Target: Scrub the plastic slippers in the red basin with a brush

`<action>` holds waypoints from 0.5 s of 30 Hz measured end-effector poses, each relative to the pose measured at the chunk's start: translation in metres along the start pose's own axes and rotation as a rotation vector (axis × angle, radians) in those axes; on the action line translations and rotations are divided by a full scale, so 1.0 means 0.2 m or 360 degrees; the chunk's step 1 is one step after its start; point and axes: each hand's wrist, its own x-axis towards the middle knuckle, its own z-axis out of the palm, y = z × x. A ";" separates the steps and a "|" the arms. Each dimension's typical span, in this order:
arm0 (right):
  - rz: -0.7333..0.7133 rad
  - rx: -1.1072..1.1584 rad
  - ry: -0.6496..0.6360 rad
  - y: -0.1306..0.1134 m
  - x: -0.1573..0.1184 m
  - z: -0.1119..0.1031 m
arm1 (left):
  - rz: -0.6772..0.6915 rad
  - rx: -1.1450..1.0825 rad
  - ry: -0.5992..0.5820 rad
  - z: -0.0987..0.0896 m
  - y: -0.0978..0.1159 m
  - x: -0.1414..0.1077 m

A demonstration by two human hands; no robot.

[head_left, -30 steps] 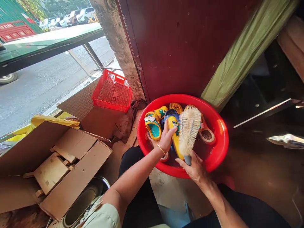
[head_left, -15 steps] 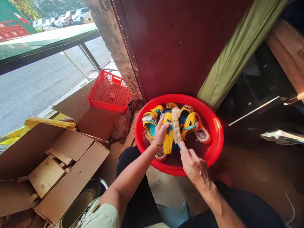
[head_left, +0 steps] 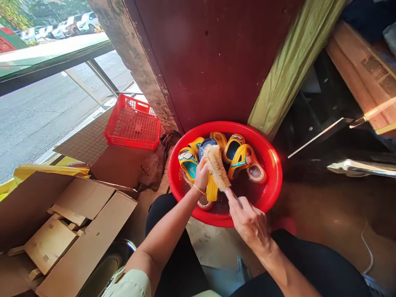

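My left hand (head_left: 201, 177) is closed round a yellow and blue clog (head_left: 212, 190), held over the red basin (head_left: 276, 187). In my right hand (head_left: 247, 216) is a scrubbing brush (head_left: 215, 166), gripped by its handle. Its pale bristles lie across the clog and cover much of it, along with part of my left fingers. Dark water (head_left: 225, 206) stands in the basin. A yellow clog with a teal inside (head_left: 189, 164) is left of my hand. Right of the brush are a yellow clog with a dark inside (head_left: 233, 149) and another yellow clog (head_left: 240, 161).
A red plastic crate (head_left: 134, 123) sits left of the basin by a brown cloth (head_left: 153, 169). An open cardboard box (head_left: 93, 243) with wooden pieces stands at lower left. Behind the basin rises a dark red panel (head_left: 216, 62), with a green curtain (head_left: 278, 78) beside it.
The brush has swung to a more slanted angle and now overlaps more of the clog's top. My head view has shifted, moving the whole scene slightly left.
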 end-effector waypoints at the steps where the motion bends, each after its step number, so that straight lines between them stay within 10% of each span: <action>1: -0.0007 -0.0021 -0.0022 0.00 0.00 0.00 | -0.0001 0.0020 0.0036 0.00 0.00 0.00; 9: 0.0437 0.0226 0.0010 0.25 0.18 0.06 | -0.0748 -0.0431 -0.0399 0.01 -0.01 -0.09; 15: 0.0191 0.0957 0.0298 0.22 0.12 0.13 | -0.0932 -0.0938 -0.0147 -0.06 0.01 -0.01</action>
